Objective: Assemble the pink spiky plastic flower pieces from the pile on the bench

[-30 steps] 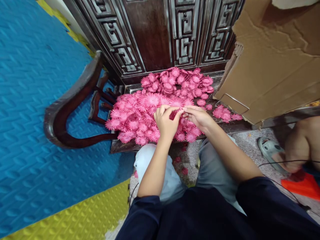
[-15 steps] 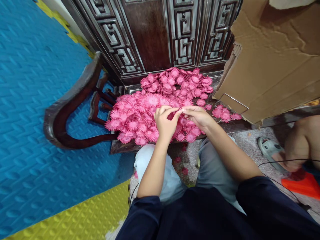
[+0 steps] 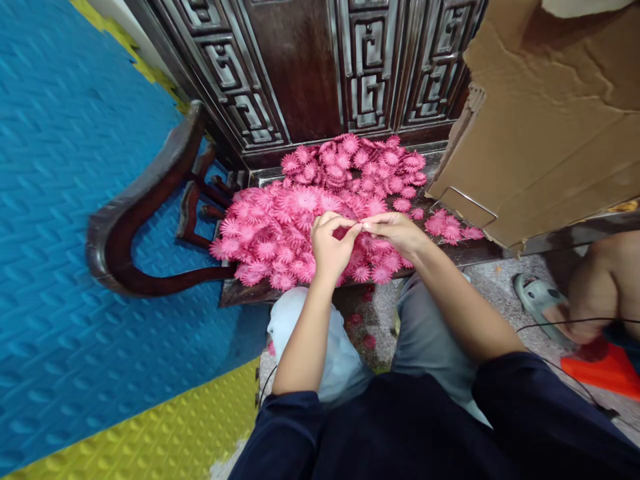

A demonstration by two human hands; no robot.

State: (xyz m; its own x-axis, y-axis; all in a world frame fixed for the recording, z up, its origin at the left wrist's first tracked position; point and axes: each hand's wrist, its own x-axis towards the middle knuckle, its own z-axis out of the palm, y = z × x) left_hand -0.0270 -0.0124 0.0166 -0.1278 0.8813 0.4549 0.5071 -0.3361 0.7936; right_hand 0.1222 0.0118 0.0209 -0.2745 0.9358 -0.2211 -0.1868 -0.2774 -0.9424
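My left hand [image 3: 334, 243] and my right hand [image 3: 395, 233] meet above a heap of pink flower-shaped pieces [image 3: 265, 250] with fringed petals. Thumb and forefinger are pinched together on each hand, and the fingertips touch or nearly touch. Whatever lies between them is too small and too hidden to name. Behind my hands a second, darker pink pile of the same flower pieces [image 3: 350, 160] reaches the carved backrest. A few more flower pieces [image 3: 445, 225] lie apart on the right, beside the cardboard.
The heap lies on a dark wooden bench [image 3: 240, 293] with a curved armrest [image 3: 145, 200]. A large cardboard box [image 3: 550, 133] stands at the right. Blue matting [image 3: 60, 253] covers the left floor. Another person's sandalled foot [image 3: 545, 307] is at the right. Fallen flower pieces [image 3: 369, 341] dot the floor.
My hands stay over the heap in almost the same pose. My right fingers have shifted very slightly against the left fingertips; the flower piles look the same.
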